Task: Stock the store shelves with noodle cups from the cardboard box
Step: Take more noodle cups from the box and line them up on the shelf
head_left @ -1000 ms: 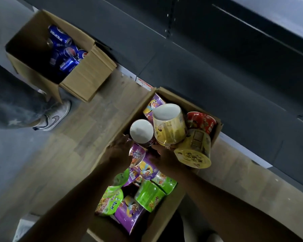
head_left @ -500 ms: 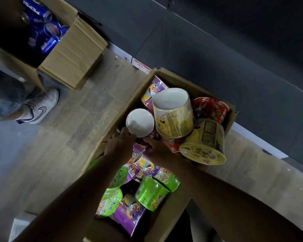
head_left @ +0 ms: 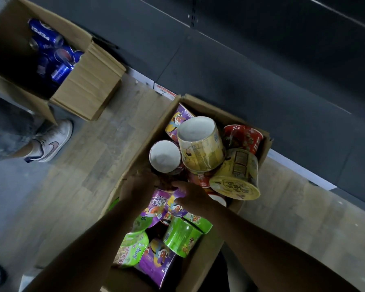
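Here, right hand (head_left: pixel 191 197) in cardboard box (head_left: pixel 150 133), fingers curled on purple cup (head_left: pixel 158 204), left hand (head_left: pixel 138 186) alongside (fingers hidden)

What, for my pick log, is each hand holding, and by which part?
Cannot be told: the left hand and right hand meet beside the purple noodle cup inside the cardboard box, fingertips unclear.

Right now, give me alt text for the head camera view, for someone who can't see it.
A person's left hand and right hand reach into a cardboard box of purple, green, yellow and red noodle cups on the floor. To the left stand a second box holding blue cans and someone's white sneaker; a dark shelf runs behind.
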The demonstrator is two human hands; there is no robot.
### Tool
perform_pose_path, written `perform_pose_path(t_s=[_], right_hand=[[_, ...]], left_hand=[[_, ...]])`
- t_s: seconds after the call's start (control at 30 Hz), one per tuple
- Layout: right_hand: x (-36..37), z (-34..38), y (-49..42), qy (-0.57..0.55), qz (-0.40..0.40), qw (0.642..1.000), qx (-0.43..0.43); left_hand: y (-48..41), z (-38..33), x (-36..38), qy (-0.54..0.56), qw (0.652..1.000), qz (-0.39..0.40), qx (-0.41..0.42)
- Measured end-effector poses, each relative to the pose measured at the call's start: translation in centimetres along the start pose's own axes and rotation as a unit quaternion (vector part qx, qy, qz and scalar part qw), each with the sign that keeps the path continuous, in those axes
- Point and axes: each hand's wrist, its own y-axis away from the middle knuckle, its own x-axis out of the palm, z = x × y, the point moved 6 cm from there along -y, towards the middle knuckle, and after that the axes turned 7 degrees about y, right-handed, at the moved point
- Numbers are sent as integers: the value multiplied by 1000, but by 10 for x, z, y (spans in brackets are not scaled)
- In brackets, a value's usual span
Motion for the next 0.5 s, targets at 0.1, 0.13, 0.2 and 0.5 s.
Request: perform_pose_path(t_s=[0.1,0.13,0.2,0.5], right_hand=[[-12,9,18,-11,-16,1000,-25],[-16,12,25,-24,-24,999,-39],[-26,16,42,-42,-40,997,-50],[-92,15,129,-92,-158,981,-69]], left_hand=[[33,-53,-37,-50,998,24,42],[41,-68,-45,-79,994,37,60],[51,-95,-57,-106,988,57,92],[114,-179,-118,12,980,33,196]])
